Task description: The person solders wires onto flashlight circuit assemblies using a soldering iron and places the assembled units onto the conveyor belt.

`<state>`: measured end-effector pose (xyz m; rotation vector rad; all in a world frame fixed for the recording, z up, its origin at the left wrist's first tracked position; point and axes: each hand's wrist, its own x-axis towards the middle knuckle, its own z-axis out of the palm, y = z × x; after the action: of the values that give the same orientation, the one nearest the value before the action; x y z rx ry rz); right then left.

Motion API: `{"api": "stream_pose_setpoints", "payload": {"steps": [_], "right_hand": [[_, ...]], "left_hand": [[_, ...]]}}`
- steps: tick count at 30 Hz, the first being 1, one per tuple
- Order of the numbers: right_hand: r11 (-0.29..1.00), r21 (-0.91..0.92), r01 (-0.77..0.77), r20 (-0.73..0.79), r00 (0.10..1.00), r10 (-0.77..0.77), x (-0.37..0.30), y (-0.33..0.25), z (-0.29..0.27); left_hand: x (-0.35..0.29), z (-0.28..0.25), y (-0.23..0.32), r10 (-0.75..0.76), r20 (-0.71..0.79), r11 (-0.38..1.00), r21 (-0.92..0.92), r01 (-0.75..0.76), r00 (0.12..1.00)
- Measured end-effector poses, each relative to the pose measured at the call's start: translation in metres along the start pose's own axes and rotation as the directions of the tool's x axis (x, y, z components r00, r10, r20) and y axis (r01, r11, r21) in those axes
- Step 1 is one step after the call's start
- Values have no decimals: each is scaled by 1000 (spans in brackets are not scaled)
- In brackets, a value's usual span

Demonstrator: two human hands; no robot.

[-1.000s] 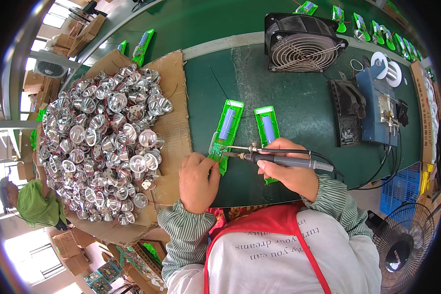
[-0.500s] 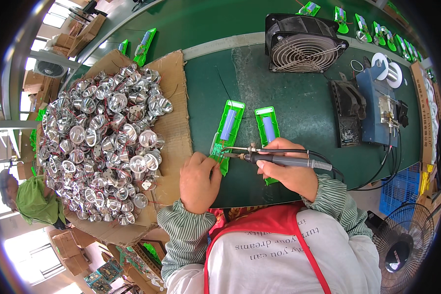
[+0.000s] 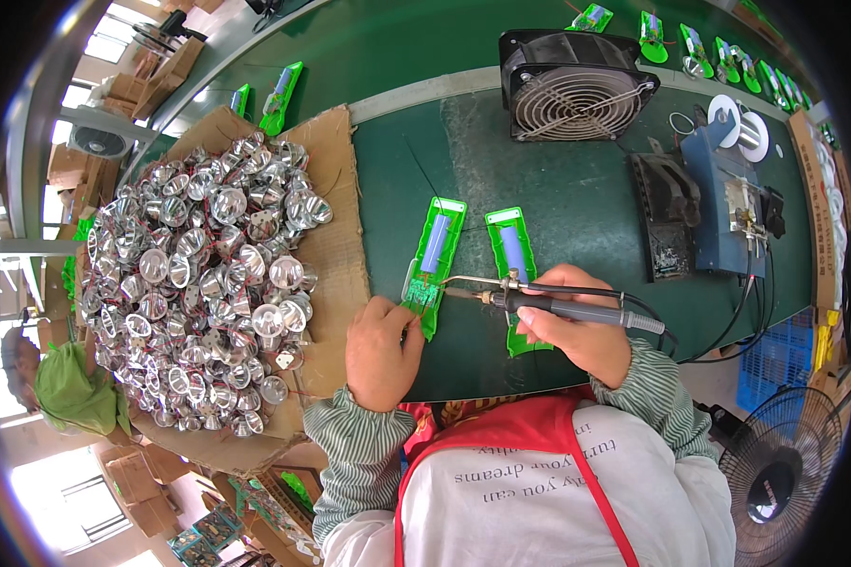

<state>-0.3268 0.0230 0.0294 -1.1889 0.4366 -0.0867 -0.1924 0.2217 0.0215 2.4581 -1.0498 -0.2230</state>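
My right hand (image 3: 581, 326) is wrapped round a soldering iron (image 3: 563, 309) with a thin solder-feed tube (image 3: 487, 281) along its top. Its tip points left, just off the right edge of a small green circuit board (image 3: 422, 294). That board sits in the near end of a bright green plastic casing (image 3: 452, 210), which also holds a blue-violet cylindrical battery (image 3: 436, 244). At the casing's near left edge, my left hand (image 3: 383, 354) has thumb and forefinger pressed together; what they pinch is hidden. A second green casing (image 3: 499, 248) with a battery lies to the right, partly behind the iron.
Silver reflector cups (image 3: 191, 283) with red wires are heaped on cardboard (image 3: 336, 203) at left. A black box fan (image 3: 577, 94) stands at the back. The blue solder feeder (image 3: 719, 194) with its spool is at right, its cables running to the iron. More casings (image 3: 279, 99) lie beyond.
My right hand has drawn the soldering iron a little to the right, its tip moving off the circuit board. My left hand stays almost where it was at the casing.
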Motion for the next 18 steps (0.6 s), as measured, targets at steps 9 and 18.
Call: {"api": "stream_pose_setpoints", "payload": {"steps": [9,18], "right_hand": [[999,19,33,-36,999,-32,-2,0,-14],[990,1,143,-107,984,-142,0,-3,-29]], "left_hand": [[-16,7,3,186,6,918,357,-176,983],[81,-17,-6,40,-26,995,-89,-42,999]]}}
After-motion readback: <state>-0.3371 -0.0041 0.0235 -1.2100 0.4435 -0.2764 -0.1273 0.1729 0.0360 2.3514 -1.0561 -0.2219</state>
